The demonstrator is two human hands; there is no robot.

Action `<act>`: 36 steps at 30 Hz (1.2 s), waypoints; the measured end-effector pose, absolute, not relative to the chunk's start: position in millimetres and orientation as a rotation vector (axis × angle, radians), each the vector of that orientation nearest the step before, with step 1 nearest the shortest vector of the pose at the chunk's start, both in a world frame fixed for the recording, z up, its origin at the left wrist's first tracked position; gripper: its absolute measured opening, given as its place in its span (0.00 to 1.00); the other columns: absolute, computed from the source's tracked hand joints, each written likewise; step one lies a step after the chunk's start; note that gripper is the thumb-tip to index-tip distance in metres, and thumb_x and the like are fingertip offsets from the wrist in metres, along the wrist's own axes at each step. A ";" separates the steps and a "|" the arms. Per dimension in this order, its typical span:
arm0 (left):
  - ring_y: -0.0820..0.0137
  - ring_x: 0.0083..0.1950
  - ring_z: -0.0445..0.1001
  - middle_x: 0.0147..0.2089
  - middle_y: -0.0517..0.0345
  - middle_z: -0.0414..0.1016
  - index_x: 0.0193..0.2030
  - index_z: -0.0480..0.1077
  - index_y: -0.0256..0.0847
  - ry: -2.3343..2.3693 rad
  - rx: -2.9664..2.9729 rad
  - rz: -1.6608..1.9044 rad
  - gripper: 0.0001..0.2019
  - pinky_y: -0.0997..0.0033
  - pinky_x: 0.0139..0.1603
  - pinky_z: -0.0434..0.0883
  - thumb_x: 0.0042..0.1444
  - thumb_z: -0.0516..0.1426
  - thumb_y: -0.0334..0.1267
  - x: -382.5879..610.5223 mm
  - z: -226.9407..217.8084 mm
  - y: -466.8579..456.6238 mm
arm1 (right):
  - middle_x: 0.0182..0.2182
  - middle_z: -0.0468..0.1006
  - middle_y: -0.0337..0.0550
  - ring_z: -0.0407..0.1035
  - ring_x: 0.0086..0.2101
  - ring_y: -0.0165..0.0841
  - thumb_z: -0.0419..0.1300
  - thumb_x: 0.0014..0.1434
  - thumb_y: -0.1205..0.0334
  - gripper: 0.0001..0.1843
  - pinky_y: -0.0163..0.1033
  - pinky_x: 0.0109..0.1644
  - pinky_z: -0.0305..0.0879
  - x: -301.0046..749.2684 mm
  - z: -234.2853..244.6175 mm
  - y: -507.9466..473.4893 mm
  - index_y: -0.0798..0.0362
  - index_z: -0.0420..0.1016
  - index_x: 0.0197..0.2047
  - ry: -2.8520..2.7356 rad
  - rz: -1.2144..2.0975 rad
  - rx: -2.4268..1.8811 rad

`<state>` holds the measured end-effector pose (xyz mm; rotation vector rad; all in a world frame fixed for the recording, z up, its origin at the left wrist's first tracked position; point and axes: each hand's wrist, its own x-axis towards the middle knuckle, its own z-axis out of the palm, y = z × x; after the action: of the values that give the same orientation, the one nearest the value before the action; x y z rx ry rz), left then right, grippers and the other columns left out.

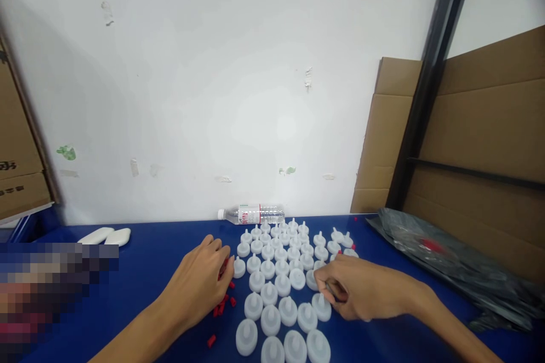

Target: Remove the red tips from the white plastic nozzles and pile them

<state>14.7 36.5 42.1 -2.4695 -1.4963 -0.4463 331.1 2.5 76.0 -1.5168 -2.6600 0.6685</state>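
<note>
Many white nozzle caps (288, 311), each with a pointed spout, stand spout-up in loose rows on the blue table. Small red caps (221, 306) lie scattered at their left side. My left hand (202, 275) is curled over there, with red pieces showing between its thumb and fingers. My right hand (355, 289) is closed in a pinch over the right edge of the rows, just above a white nozzle cap (321, 307). Its fingertips hide whatever they may hold.
A clear plastic bottle (255, 214) lies on its side against the wall. Two white rounded objects (117, 237) rest at the far left of the blue table (162, 244). Grey plastic bags (443, 261) lie at the right, near cardboard (489, 125). A blurred patch covers the lower left.
</note>
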 end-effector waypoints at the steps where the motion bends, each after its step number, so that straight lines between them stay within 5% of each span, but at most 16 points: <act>1: 0.60 0.40 0.68 0.33 0.53 0.70 0.28 0.62 0.43 -1.500 -2.474 -0.443 0.17 0.61 0.39 0.66 0.69 0.44 0.37 14.6 42.1 36.6 | 0.23 0.66 0.29 0.60 0.24 0.26 0.58 0.43 0.75 0.11 0.32 0.27 0.50 331.8 77.3 2.5 0.50 0.65 0.29 -2.654 0.709 -1.514; 8: 0.59 0.40 0.68 0.33 0.53 0.69 0.29 0.62 0.42 -1.512 -2.476 -0.437 0.17 0.59 0.40 0.66 0.69 0.44 0.36 14.4 41.1 37.5 | 0.25 0.67 0.31 0.61 0.25 0.26 0.68 0.54 0.57 0.12 0.31 0.28 0.55 363.7 99.8 4.1 0.51 0.68 0.33 -2.425 0.959 -1.464; 12: 0.58 0.42 0.68 0.35 0.51 0.70 0.30 0.64 0.42 -1.516 -2.483 -0.436 0.14 0.60 0.39 0.67 0.67 0.45 0.34 13.7 40.5 37.3 | 0.27 0.75 0.35 0.69 0.28 0.30 0.76 0.44 0.50 0.24 0.31 0.29 0.59 390.4 97.4 12.9 0.51 0.78 0.42 -2.359 1.197 -1.555; 18: 0.57 0.42 0.69 0.35 0.50 0.72 0.32 0.67 0.42 -1.501 -2.469 -0.401 0.11 0.60 0.39 0.67 0.64 0.47 0.33 11.1 37.4 36.8 | 0.28 0.81 0.40 0.75 0.30 0.34 0.76 0.42 0.43 0.24 0.34 0.34 0.67 389.6 81.2 21.4 0.54 0.84 0.35 -2.371 1.454 -1.452; 21: 0.56 0.41 0.69 0.35 0.50 0.72 0.32 0.66 0.42 -1.496 -2.467 -0.401 0.12 0.59 0.38 0.67 0.65 0.46 0.33 10.5 36.6 37.8 | 0.31 0.83 0.41 0.75 0.32 0.34 0.72 0.51 0.43 0.21 0.35 0.36 0.69 380.7 93.4 14.7 0.52 0.85 0.36 -2.419 1.196 -1.292; 26: 0.58 0.39 0.66 0.34 0.51 0.69 0.34 0.65 0.41 -1.399 -2.466 -0.537 0.16 0.56 0.41 0.66 0.69 0.40 0.32 10.5 44.8 35.6 | 0.50 0.80 0.46 0.76 0.46 0.38 0.59 0.68 0.49 0.14 0.40 0.46 0.73 355.7 103.7 4.4 0.48 0.80 0.42 -2.235 0.458 -1.096; 31: 0.59 0.38 0.64 0.36 0.52 0.68 0.37 0.64 0.41 -1.090 -2.539 -0.748 0.12 0.58 0.39 0.64 0.69 0.43 0.36 21.7 49.5 16.0 | 0.49 0.80 0.49 0.76 0.47 0.39 0.53 0.72 0.62 0.10 0.43 0.48 0.74 318.2 72.1 -0.5 0.51 0.75 0.51 -2.291 -0.218 -0.845; 36: 0.58 0.41 0.66 0.39 0.51 0.71 0.45 0.65 0.42 -0.790 -2.581 -0.880 0.07 0.59 0.40 0.66 0.67 0.50 0.40 44.5 31.4 -5.8 | 0.46 0.81 0.49 0.77 0.42 0.37 0.55 0.71 0.65 0.08 0.39 0.42 0.76 287.0 53.3 -16.8 0.54 0.73 0.50 -2.339 -0.412 -0.631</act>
<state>44.5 -5.8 31.4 -2.5810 -0.7899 -0.8801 287.0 -16.8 53.3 -0.6305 -2.3394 -0.4123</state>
